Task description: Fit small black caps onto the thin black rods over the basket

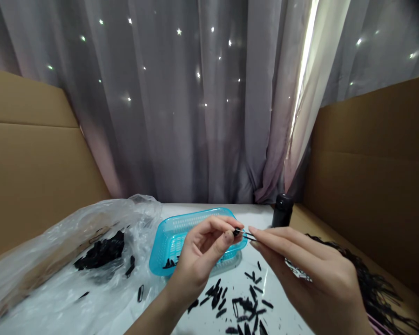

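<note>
- Left hand (199,253) pinching small black piece (236,231), in front of blue basket (167,242).
- Right hand (300,265) pinching thin black strand (248,235), meeting piece.
- Step, judged: fitting together; steady alignment needed.

I see a turquoise perforated basket (181,232) at lower centre on a white counter (230,284). Black small pieces (240,304) scatter below it, and more black bits sit in a clear plastic bag (73,251) at lower left. A grey curtain (181,102) dotted with pale stars fills the top; brown cardboard (31,158) flanks both sides.
</note>
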The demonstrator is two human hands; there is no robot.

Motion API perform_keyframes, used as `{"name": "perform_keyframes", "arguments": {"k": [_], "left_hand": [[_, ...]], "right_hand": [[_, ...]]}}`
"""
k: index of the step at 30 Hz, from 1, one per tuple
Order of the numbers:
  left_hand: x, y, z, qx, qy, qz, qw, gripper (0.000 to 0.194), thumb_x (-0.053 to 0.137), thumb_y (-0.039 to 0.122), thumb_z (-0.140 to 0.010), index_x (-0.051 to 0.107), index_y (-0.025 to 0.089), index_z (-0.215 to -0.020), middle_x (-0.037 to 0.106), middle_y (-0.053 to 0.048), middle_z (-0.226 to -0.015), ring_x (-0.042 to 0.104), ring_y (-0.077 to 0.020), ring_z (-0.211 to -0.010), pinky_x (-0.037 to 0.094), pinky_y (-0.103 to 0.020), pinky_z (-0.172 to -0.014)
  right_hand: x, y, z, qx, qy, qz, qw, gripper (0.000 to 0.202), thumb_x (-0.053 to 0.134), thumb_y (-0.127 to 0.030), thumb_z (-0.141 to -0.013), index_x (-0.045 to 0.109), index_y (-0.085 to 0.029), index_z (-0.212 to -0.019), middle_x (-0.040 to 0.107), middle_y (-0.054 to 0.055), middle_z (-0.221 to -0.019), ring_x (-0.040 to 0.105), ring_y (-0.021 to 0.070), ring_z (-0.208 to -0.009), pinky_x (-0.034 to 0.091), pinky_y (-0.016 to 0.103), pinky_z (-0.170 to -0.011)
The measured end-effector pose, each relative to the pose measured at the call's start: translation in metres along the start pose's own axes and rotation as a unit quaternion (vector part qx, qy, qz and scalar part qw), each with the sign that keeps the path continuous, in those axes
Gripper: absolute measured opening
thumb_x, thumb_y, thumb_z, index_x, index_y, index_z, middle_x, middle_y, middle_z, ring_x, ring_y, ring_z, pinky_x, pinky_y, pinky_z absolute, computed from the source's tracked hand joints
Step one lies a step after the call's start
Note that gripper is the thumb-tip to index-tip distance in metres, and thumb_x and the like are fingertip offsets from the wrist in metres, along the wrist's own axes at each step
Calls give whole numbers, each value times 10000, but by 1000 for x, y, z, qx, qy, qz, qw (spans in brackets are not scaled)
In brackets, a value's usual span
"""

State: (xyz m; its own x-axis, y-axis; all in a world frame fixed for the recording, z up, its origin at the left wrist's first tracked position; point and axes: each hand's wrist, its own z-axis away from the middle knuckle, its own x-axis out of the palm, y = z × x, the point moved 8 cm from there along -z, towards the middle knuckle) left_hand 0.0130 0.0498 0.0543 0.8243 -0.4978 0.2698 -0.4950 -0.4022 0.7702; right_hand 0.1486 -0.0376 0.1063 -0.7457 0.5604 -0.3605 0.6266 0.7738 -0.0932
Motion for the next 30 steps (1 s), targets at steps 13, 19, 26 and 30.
{"name": "perform_keyframes", "arguments": {"k": [13, 19, 26, 30], "left_hand": [[1, 1, 3, 14, 14, -32, 999, 97, 674, 230, -913, 744, 238, -846, 679, -3, -1003, 644, -105, -920, 532, -156, -858], [-1, 0, 3, 19, 17, -46, 999, 96, 669, 229, -916, 733, 235, -846, 676, -8, -1006, 643, -109, -908, 532, -166, -850], [-2, 3, 2, 29, 33, -79, 996, 101, 664, 218, -917, 716, 211, -830, 679, -15, -994, 638, -115, -905, 523, -167, -839], [-6, 0, 0, 24, 40, -72, 996, 94, 675, 228, -909, 715, 204, -827, 680, -26, -1020, 651, -128, -895, 533, -196, -850]], "right_hand": [[3, 1, 2, 20, 13, 1, 1000, 187, 618, -42, -883, 688, -177, -992, 752, 32, -884, 704, 123, -718, 547, 190, -664], [2, 0, -2, 11, 11, -10, 1000, 188, 608, -21, -870, 701, -158, -960, 744, 41, -817, 692, 120, -666, 546, 186, -618], [10, -4, -1, 7, -27, -82, 996, 213, 612, -22, -857, 713, -167, -975, 725, 22, -756, 677, 115, -614, 543, 180, -567], [19, -12, 1, -12, -49, -123, 991, 234, 604, -24, -862, 719, -159, -1015, 723, 27, -735, 671, 120, -593, 553, 190, -556]]}}
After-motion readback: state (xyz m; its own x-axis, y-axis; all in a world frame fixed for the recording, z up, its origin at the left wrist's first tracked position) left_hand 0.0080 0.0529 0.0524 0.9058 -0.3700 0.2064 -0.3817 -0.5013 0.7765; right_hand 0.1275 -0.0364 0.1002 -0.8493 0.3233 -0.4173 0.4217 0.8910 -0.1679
